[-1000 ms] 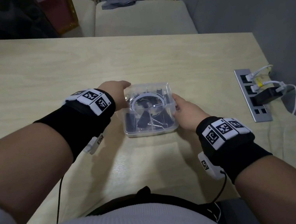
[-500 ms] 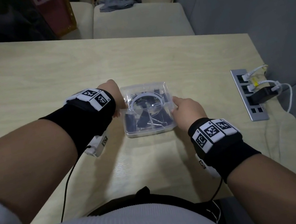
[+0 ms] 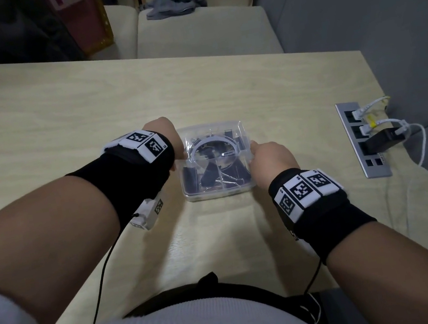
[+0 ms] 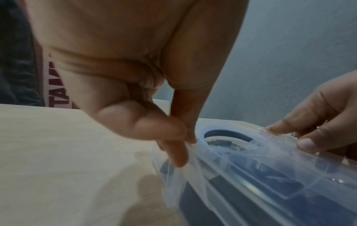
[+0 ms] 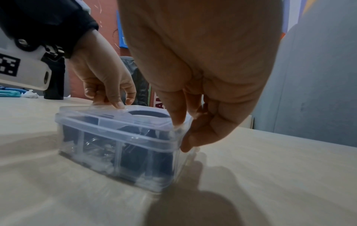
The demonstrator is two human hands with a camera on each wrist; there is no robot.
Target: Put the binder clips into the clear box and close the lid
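The clear box [image 3: 219,191] sits mid-table with its lid [image 5: 119,120] lying flat on top. Black binder clips [image 3: 209,176] show through its walls, spread over its compartments. My left hand [image 3: 174,145] is at the box's left side; in the left wrist view its thumb and a finger [image 4: 179,152] pinch the clear side flap. My right hand [image 3: 265,158] is at the right side, with one fingertip [image 5: 177,120] on the lid's edge and the other fingers curled against the side flap below it.
A grey power strip [image 3: 375,161] with white cables and a black plug lies at the table's right edge. Beige seats with a grey cloth [image 3: 173,0] stand beyond the far edge. Black wrist cables [image 3: 99,278] hang off the near edge.
Both hands have shifted along the box's sides and curled down onto the side flaps. The box has stayed where it was.
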